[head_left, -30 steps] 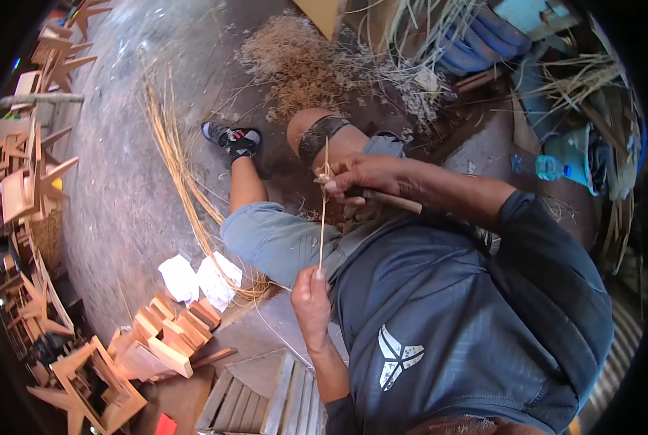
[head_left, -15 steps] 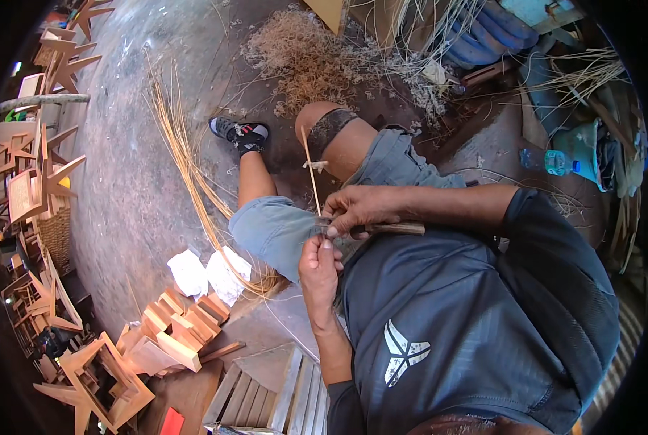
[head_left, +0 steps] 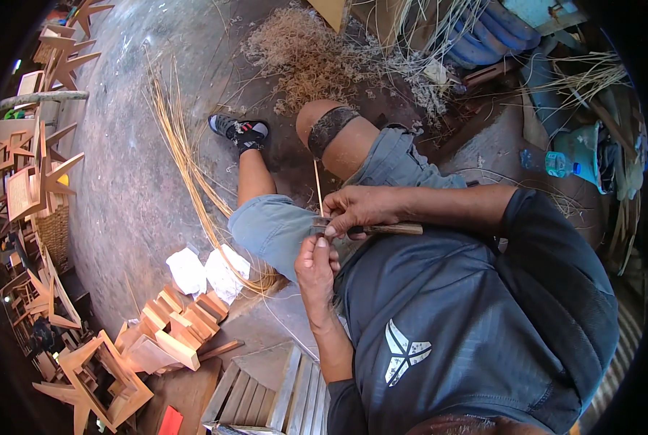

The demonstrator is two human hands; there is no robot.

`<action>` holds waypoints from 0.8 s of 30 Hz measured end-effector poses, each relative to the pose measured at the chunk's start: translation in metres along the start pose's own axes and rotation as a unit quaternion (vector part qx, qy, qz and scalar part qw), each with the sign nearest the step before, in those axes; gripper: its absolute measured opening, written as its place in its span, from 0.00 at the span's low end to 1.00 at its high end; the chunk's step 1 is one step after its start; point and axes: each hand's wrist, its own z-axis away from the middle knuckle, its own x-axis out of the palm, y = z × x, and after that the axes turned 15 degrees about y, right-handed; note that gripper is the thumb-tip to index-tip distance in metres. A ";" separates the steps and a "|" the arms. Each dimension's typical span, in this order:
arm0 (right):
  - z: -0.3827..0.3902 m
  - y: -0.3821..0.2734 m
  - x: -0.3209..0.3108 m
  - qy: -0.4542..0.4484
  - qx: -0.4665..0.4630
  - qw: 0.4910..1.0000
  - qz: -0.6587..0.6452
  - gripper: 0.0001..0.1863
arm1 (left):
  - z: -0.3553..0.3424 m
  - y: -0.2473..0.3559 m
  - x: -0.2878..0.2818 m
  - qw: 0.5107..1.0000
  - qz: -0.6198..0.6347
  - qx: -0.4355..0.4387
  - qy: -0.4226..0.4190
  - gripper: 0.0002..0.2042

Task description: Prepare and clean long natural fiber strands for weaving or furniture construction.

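Observation:
My right hand (head_left: 360,206) is closed around a knife, its wooden handle (head_left: 400,228) lying toward my belly and its short blade (head_left: 320,222) at my fingertips. Just below, my left hand (head_left: 315,270) is closed in a pinch on a thin pale cane strip (head_left: 319,181), which passes by the blade and sticks out beyond my right fingers between my knees. Its lower end is hidden by my fingers. Both hands are close together over my lap, the blade near my left fingertips.
A bundle of long cane strips (head_left: 175,145) lies on the floor to the left. Curled shavings (head_left: 302,54) are heaped ahead. Wooden blocks (head_left: 172,326), a slatted wooden piece (head_left: 251,395) and chair frames (head_left: 96,380) stand lower left. A plastic bottle (head_left: 558,164) is at right.
The cane strip shows much less length beyond my right hand, and the pale curl on it is no longer seen. Both hands stay nearly in place.

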 end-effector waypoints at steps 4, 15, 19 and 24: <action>0.011 -0.013 0.011 -0.038 -0.006 0.999 -0.016 0.10 | -0.006 0.003 0.001 0.999 -0.010 0.036 0.013 0.08; 0.013 -0.023 -0.006 0.013 0.052 0.996 -0.072 0.11 | 0.028 0.001 -0.022 0.985 -0.114 0.117 0.056 0.05; 0.012 -0.030 -0.019 -0.030 0.022 0.999 -0.032 0.11 | 0.049 -0.010 -0.038 0.983 -0.147 0.090 0.064 0.05; -0.003 -0.037 -0.041 -0.055 0.005 0.998 0.018 0.09 | 0.060 -0.018 -0.045 0.987 -0.117 0.081 0.079 0.04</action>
